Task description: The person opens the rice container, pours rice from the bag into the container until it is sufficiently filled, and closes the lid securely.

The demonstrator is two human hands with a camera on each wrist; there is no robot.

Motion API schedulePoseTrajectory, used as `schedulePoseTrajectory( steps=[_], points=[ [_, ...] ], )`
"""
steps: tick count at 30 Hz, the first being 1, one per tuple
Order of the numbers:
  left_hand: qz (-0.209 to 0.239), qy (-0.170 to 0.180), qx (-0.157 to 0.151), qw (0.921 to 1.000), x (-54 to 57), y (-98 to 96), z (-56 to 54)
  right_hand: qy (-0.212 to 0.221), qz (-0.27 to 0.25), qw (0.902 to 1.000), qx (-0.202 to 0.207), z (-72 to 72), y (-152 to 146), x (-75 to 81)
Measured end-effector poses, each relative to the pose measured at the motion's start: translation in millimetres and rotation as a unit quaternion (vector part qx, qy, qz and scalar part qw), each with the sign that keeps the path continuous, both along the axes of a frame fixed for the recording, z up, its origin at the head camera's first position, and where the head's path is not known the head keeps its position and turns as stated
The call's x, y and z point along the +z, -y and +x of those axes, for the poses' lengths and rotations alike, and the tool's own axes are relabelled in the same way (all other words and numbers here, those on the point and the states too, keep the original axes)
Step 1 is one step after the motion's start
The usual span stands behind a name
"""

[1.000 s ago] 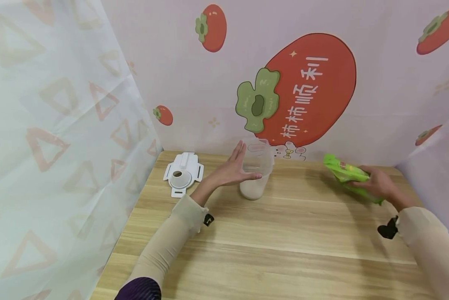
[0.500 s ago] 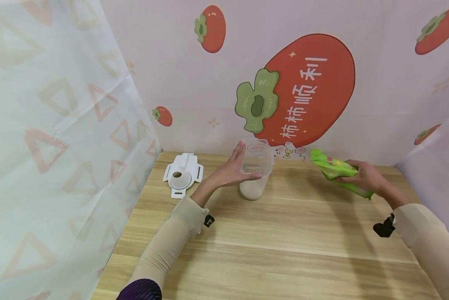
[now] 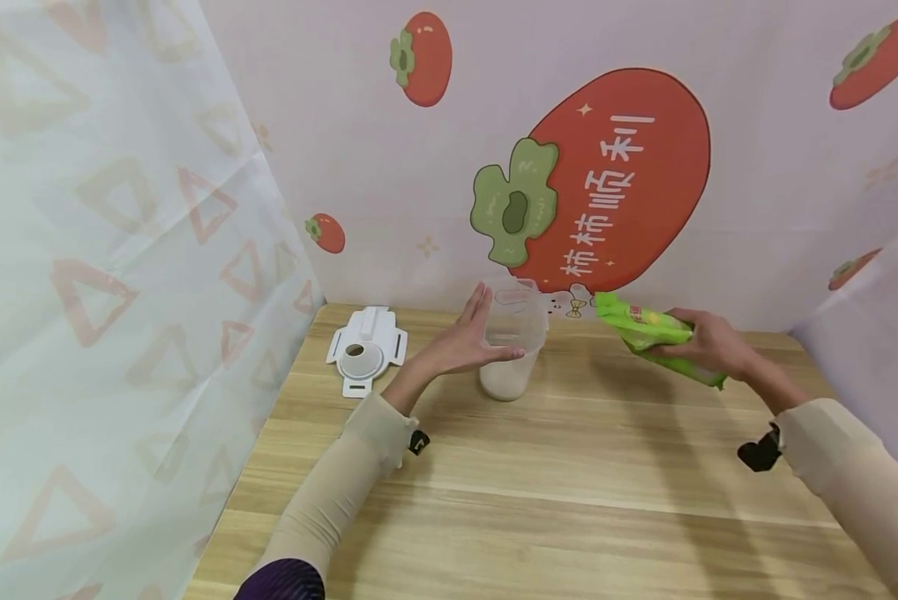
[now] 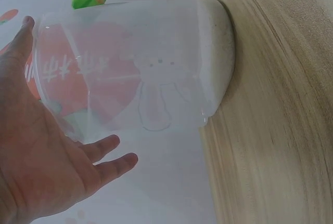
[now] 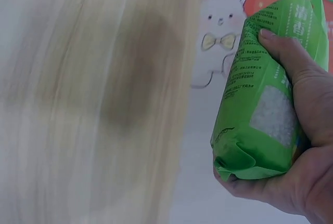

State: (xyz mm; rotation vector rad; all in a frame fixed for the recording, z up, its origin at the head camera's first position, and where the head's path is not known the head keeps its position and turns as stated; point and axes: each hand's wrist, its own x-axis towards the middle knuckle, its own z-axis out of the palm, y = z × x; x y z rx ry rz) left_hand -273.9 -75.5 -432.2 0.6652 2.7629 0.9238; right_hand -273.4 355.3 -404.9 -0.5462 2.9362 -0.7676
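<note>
A tall clear plastic container (image 3: 511,367), whitish at its base, stands upright on the table. My left hand (image 3: 460,340) holds it around the upper part, thumb on one side and fingers on the other; in the left wrist view the thumb tip is right at the rim. My right hand (image 3: 719,343) grips a green bag (image 3: 655,333) above the table, to the right of the container. Seen from the right wrist, the bag (image 5: 255,104) has printed text and a see-through window with white grains inside. Its narrow end points left, toward the container.
A white plastic lid-like part (image 3: 362,354) with a round raised opening lies at the back left of the wooden table (image 3: 539,500). Just behind the container rises a wall sheet (image 3: 389,167) printed with persimmons. Another patterned sheet (image 3: 119,350) borders the left side.
My right hand has carried the green bag leftward, closer to the container, and slightly up. The left hand and the container have stayed in place.
</note>
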Motion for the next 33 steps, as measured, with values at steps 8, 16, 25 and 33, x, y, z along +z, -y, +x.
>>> schedulePoseTrajectory(
  steps=[8,16,25,33],
  points=[
    [0.001,0.004,0.002,1.0,-0.1,-1.0,0.6,-0.019,0.004,0.9998,0.009,-0.9,23.7,17.6],
    [0.007,0.019,-0.001,0.9998,0.4,-1.2,1.7,-0.02,0.0,0.9994,0.028,-1.7,44.4,34.6],
    [0.011,0.02,-0.002,0.9997,-0.7,-2.4,0.5,-0.014,0.01,0.9993,0.032,-3.0,63.6,48.1],
    [0.018,0.01,-0.004,0.9998,-0.2,-1.3,-1.1,-0.041,0.017,0.9981,0.043,-8.2,80.0,59.5]
  ],
)
